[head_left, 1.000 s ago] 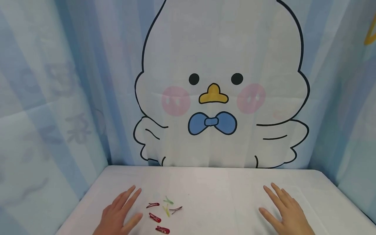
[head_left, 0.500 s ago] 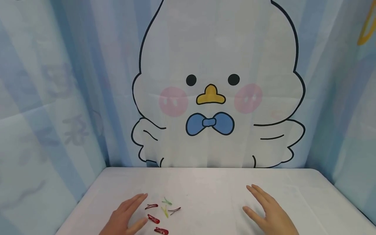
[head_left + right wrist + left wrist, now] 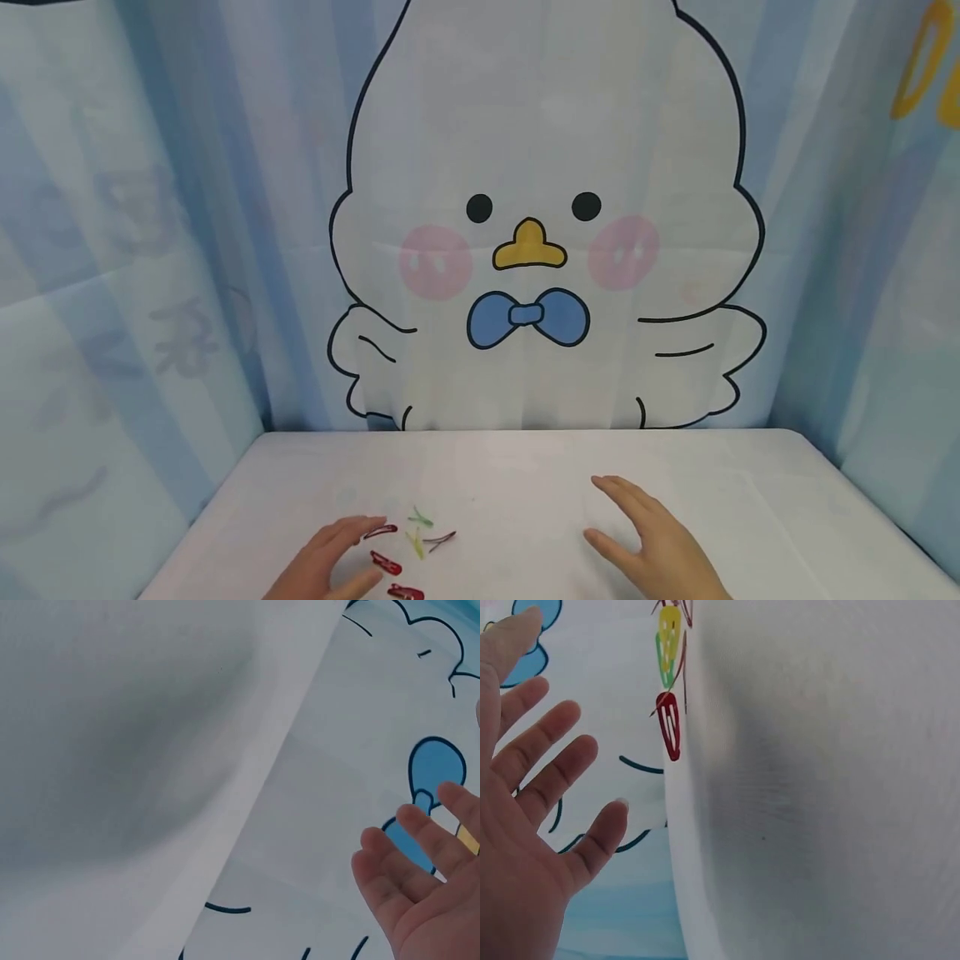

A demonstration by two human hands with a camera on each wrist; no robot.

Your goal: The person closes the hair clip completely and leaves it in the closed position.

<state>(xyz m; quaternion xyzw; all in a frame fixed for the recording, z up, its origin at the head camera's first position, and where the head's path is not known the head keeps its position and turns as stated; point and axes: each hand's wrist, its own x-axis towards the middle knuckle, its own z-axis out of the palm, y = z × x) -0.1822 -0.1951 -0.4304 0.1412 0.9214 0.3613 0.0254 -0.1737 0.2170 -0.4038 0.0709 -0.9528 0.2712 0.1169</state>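
Several small snap hair clips lie in a loose group on the white table, left of centre in the head view. Among them are a red hair clip, another red hair clip nearer the front, a yellow hair clip, a green hair clip and a dark hair clip. My left hand hovers at their left side, fingertips overlapping the farthest red clip. Its fingers are spread and hold nothing in the left wrist view. Well to the right, my right hand is also empty, fingers extended.
Behind the table's far edge hangs a curtain printed with a white cartoon bird wearing a blue bow tie. Pale blue striped curtains close in the left and right sides.
Both hands have moved inward: the left hand rightward to the hair clips, the right hand leftward. The head view has shifted slightly. The clips lie as before.
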